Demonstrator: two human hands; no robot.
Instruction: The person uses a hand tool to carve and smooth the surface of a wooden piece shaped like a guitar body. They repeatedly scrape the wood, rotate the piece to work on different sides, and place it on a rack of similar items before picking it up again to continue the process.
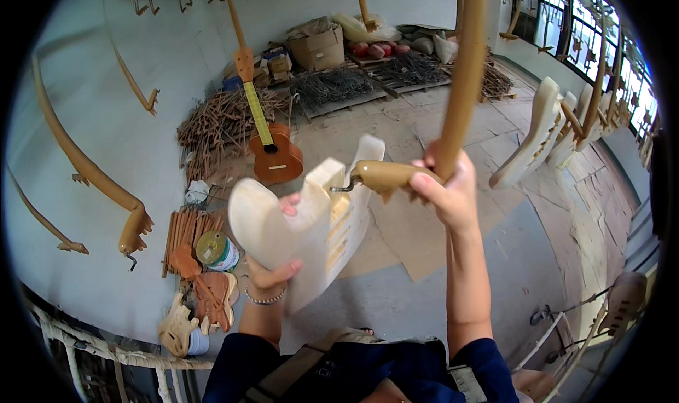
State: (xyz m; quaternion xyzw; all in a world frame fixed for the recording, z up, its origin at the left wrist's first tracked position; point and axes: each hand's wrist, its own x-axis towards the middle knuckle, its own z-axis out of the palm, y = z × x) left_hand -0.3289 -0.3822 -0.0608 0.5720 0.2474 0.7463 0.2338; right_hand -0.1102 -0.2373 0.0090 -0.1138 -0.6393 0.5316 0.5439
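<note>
My left hand point(272, 272) grips a pale wooden guitar body point(309, 254) with rounded horns and a row of slots, its thumb and fingers wrapped around the edge. My right hand point(445, 191) is closed around the bent lower end of a tan wooden pole point(463, 84), which rises out of the picture at the top. From the pole's notched end, a dark metal hook point(346, 186) reaches to the block between the horns. Whether the hook sits inside the wood cannot be made out.
More tan poles point(92, 169) hang along the left wall. Pale wooden bodies point(541, 127) hang at right. A small brown guitar point(277, 155) leans by a stick pile point(205, 130). A paint can point(217, 251) and wooden bodies point(214, 297) stand lower left, above a pale railing point(106, 346).
</note>
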